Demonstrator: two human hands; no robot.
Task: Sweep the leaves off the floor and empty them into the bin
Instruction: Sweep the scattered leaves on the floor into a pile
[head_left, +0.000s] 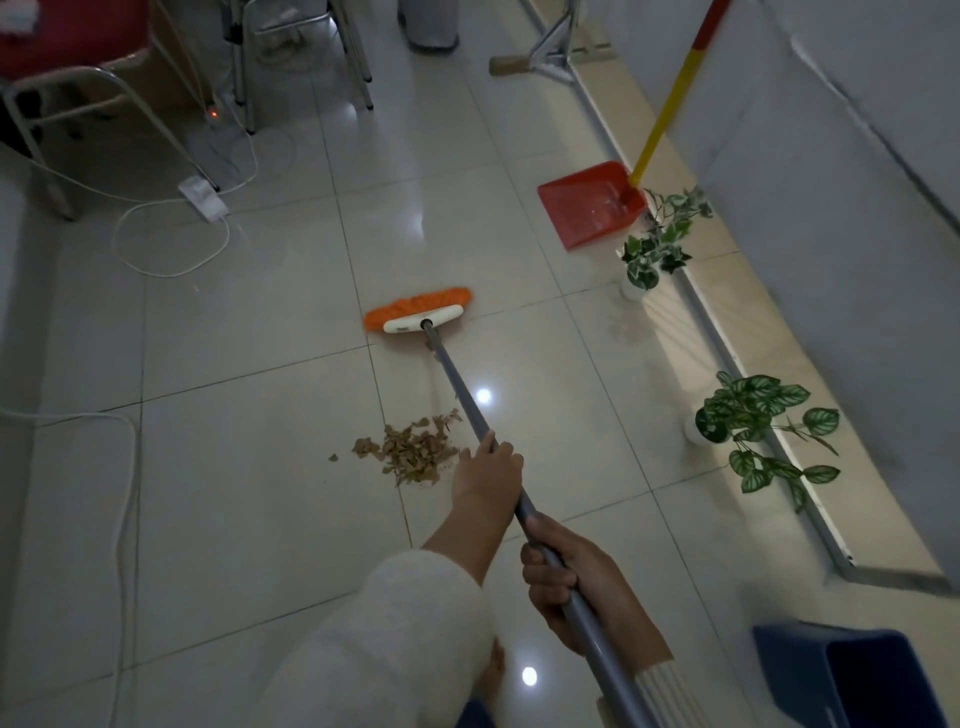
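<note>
L hand (488, 467) & R hand (561, 577): fingers of both grip the broom (422, 316). Leaves (410, 451): 1 pile on floor (234, 519), just left of broom, near L hand.

Risk: a fast pull-back may scatter the pile, and the cable (171, 249) may snag.

Qty: 1 broom, 1 dustpan (587, 205), 2 plants (657, 244), 1 blue bin (852, 675).

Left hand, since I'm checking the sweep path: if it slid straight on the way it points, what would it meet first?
Likely the broom head, further along the handle; the leaves lie left of that line.
</note>
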